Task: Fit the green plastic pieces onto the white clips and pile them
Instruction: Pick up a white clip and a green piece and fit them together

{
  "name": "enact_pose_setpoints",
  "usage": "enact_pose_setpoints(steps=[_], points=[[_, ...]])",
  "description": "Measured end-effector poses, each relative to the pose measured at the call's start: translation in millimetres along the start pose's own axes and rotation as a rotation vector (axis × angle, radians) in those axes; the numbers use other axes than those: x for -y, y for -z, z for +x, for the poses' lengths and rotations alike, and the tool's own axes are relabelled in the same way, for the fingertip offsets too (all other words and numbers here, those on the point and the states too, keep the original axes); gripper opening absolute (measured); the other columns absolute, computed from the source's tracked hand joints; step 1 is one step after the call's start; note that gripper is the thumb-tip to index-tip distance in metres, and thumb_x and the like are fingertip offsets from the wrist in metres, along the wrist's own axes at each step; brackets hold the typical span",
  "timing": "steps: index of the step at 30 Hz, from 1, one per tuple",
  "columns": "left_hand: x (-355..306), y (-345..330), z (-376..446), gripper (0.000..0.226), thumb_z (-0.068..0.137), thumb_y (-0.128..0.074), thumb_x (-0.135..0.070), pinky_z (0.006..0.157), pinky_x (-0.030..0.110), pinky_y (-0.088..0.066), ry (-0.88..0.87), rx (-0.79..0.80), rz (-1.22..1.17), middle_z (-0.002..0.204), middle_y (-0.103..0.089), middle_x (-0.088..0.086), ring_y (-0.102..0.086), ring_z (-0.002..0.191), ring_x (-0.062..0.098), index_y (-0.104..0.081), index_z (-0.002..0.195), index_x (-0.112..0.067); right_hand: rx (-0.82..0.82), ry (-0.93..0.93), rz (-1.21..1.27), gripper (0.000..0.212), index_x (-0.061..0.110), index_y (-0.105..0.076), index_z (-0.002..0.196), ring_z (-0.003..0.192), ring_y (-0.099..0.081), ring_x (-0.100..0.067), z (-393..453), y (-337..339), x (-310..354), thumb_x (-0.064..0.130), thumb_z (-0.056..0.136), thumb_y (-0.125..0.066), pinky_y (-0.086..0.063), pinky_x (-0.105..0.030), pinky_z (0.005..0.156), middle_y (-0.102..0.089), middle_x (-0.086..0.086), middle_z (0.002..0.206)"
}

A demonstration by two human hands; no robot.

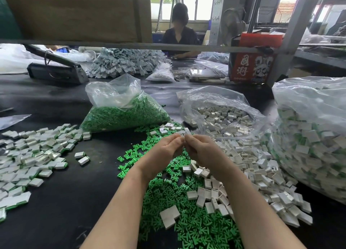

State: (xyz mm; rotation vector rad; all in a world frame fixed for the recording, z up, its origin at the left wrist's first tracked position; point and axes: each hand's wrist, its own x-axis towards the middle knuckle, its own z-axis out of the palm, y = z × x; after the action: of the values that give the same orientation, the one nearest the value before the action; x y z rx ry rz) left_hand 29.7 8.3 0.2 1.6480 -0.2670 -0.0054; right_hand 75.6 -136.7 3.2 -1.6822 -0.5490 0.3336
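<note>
Two hands, left hand (164, 147) and right hand (201, 151), meet fingertip to fingertip, pinching a white clip (184, 134) above the green pieces (187, 220) mid-table; finished clips (28, 155) pile toward the left edge. Best to line up the green piece squarely, then press evenly
</note>
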Motion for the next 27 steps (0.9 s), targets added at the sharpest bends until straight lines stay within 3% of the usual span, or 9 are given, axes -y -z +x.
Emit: enact_pose_setpoints(steps=[2,4,6,9,16,20,23,25,27], points=[[-1,-1,0,0.026,0.107,-0.031,-0.01,0.062,0.006,-0.046,0.006,0.004,0.008,0.066,-0.064,-0.028,-0.059,0.066,-0.014,-0.057,0.104,-0.014,-0.013,0.013,-0.013,0.035,0.003,-0.054,0.074,0.042,-0.032,0.0,0,1,0,0.018,0.104,-0.043,-0.028,-0.012,0.041,-0.037,0.006,0.054],[-1,-1,0,0.027,0.107,-0.032,-0.011,0.063,0.008,-0.047,0.021,-0.01,0.004,0.063,-0.062,-0.022,-0.058,0.066,-0.013,-0.058,0.101,-0.016,-0.048,0.049,-0.074,0.037,-0.002,-0.055,0.076,0.045,-0.031,-0.004,2,-3,-1,0.019,0.104,-0.043,-0.029,-0.02,0.045,-0.036,0.003,0.054],[1,1,0,0.03,0.107,-0.032,-0.011,0.058,0.017,-0.044,0.028,-0.021,0.008,0.059,-0.056,-0.013,-0.056,0.063,-0.011,-0.057,0.094,-0.02,-0.1,0.088,-0.185,0.043,0.008,-0.051,0.065,0.049,-0.032,-0.01,5,-8,-5,0.022,0.104,-0.042,-0.029,-0.032,0.052,-0.038,0.003,0.053],[2,3,-1,0.034,0.107,-0.034,-0.014,0.06,0.012,-0.039,0.057,-0.025,0.007,0.058,-0.049,-0.016,-0.044,0.058,-0.002,-0.057,0.084,-0.023,-0.143,0.098,-0.285,0.047,0.011,-0.049,0.062,0.053,-0.035,-0.018,7,-14,-10,0.029,0.105,-0.039,-0.031,-0.041,0.057,-0.041,0.001,0.052],[7,0,-1,0.049,0.107,-0.034,-0.019,0.052,0.008,-0.038,0.087,0.034,-0.091,0.059,-0.044,-0.017,-0.04,0.053,-0.002,-0.062,0.067,-0.029,-0.159,0.136,-0.19,0.054,0.021,-0.047,0.054,0.042,-0.035,0.0,7,-17,-15,0.026,0.106,-0.036,-0.029,-0.03,0.053,-0.046,0.013,0.042],[12,2,-2,0.047,0.106,-0.034,-0.023,0.053,0.009,-0.036,0.113,0.051,-0.069,0.06,-0.041,-0.017,-0.035,0.055,0.002,-0.062,0.069,-0.031,-0.136,0.128,-0.281,0.053,0.013,-0.053,0.058,0.047,-0.041,-0.005,7,-14,-19,0.028,0.106,-0.035,-0.035,-0.035,0.054,-0.049,0.011,0.047],[13,2,-1,0.045,0.107,-0.032,-0.022,0.058,0.007,-0.041,0.107,0.051,-0.028,0.062,-0.054,-0.018,-0.048,0.057,-0.003,-0.069,0.082,-0.032,-0.143,0.113,-0.289,0.053,0.017,-0.054,0.059,0.046,-0.04,-0.002,7,-16,-19,0.031,0.106,-0.035,-0.036,-0.034,0.056,-0.049,0.012,0.046],[12,2,0,0.035,0.107,-0.034,-0.023,0.07,0.01,-0.048,0.097,0.031,-0.022,0.079,-0.07,-0.014,-0.063,0.076,-0.003,-0.069,0.101,-0.02,-0.142,0.104,-0.252,0.052,0.017,-0.059,0.064,0.048,-0.045,-0.002,6,-16,-17,0.032,0.106,-0.034,-0.038,-0.031,0.057,-0.054,0.011,0.049],[14,2,1,0.033,0.105,-0.037,-0.025,0.08,0.013,-0.05,0.081,-0.005,-0.027,0.094,-0.073,-0.01,-0.066,0.092,0.001,-0.069,0.108,-0.019,-0.124,0.078,-0.181,0.049,0.015,-0.063,0.069,0.051,-0.052,-0.008,7,-16,-14,0.034,0.106,-0.036,-0.041,-0.031,0.057,-0.058,0.008,0.053]])
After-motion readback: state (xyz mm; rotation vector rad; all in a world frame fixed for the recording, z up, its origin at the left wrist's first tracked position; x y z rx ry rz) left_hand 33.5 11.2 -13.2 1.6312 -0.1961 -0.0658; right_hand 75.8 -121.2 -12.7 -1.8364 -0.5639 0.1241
